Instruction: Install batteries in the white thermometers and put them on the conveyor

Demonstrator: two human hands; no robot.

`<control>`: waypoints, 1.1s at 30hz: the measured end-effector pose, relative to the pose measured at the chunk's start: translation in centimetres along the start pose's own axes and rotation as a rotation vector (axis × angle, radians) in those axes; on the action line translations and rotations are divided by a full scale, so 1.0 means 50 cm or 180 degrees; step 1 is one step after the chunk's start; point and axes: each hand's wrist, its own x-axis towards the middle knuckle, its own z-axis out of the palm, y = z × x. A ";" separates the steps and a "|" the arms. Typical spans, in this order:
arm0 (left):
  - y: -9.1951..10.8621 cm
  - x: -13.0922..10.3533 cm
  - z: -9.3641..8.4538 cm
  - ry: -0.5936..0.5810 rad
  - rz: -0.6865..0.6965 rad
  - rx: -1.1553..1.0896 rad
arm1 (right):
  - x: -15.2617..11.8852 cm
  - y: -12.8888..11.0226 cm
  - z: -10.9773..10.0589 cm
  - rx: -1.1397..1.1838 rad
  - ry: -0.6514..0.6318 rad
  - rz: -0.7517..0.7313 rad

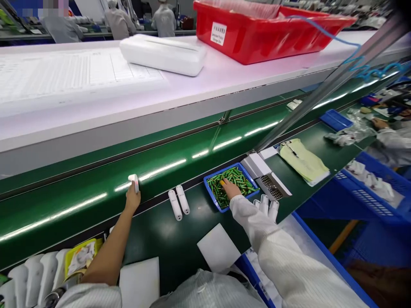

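My left hand (132,200) is closed around a small white plastic device (135,183) with a faint red spot, held over the green conveyor belt. My right hand (231,189) reaches into a blue tray (214,202) full of small green batteries (236,175). Its fingers are drawn together among them, with a yellow patch at one fingertip; what they grip is hidden. Between my hands, two slim white devices (175,205) lie side by side on the green bench. More white pieces (264,204) stand just right of the tray.
Open white boxes (272,186) and a yellow-green cloth (302,160) lie right of the tray. White foam pads (218,248) lie near my body, white shells (34,273) at lower left. A shelf (96,102) bearing a red bin (237,38) overhangs the belt. A co-worker's hand (380,123) is at far right.
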 end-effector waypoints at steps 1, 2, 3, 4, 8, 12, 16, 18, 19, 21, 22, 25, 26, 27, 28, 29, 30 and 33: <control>-0.005 0.008 0.001 0.0046 0.0050 0.0053 | 0.006 0.003 0.006 -0.0071 -0.0024 -0.0063; -0.007 0.009 0.003 0.0092 0.0070 0.0065 | 0.011 0.007 0.009 -0.0127 -0.0045 -0.0123; -0.006 0.003 0.007 0.0138 0.0100 0.0055 | 0.015 0.010 0.011 -0.0169 -0.0062 -0.0179; 0.000 -0.012 0.014 0.0169 0.0192 0.0049 | 0.019 0.013 0.012 -0.0196 -0.0075 -0.0224; 0.046 -0.142 0.072 -0.0323 0.0969 -0.0142 | 0.024 0.015 0.010 -0.0151 -0.0059 -0.0266; 0.074 -0.311 0.149 -0.0969 0.1382 -0.0421 | 0.020 0.004 0.003 0.0202 0.0061 -0.0169; 0.043 -0.400 0.177 -0.0583 0.0782 -0.0621 | 0.006 -0.007 -0.016 0.0908 0.0413 0.0015; 0.018 -0.409 0.159 -0.0342 0.0481 -0.0762 | -0.007 -0.015 -0.031 0.1366 0.0715 0.0176; 0.007 -0.409 0.142 -0.0279 0.0380 -0.0859 | -0.015 -0.020 -0.040 0.1620 0.0873 0.0262; -0.006 -0.405 0.098 -0.0238 0.0255 -0.1103 | -0.037 -0.036 -0.062 0.2182 0.1132 0.0370; -0.008 -0.403 0.072 -0.0208 0.0204 -0.1244 | -0.052 -0.047 -0.073 0.2485 0.1215 0.0370; 0.011 -0.404 -0.008 0.0066 0.0056 -0.1749 | -0.113 -0.095 -0.107 0.3401 0.1297 0.0137; 0.025 -0.407 -0.035 0.0183 0.0030 -0.1953 | -0.139 -0.117 -0.116 0.3681 0.1291 0.0013; 0.042 -0.412 -0.060 0.0291 0.0024 -0.2159 | -0.168 -0.141 -0.124 0.3940 0.1274 -0.0118; 0.062 -0.419 -0.085 0.0395 0.0043 -0.2335 | -0.198 -0.167 -0.131 0.4175 0.1248 -0.0252; 0.085 -0.426 -0.109 0.0486 0.0064 -0.2560 | -0.230 -0.195 -0.136 0.4387 0.1211 -0.0383; 0.111 -0.436 -0.132 0.0533 0.0088 -0.2868 | -0.264 -0.224 -0.141 0.4571 0.1151 -0.0520; 0.192 -0.469 -0.191 0.0250 0.0172 -0.4253 | -0.365 -0.301 -0.152 0.4926 0.0833 -0.0964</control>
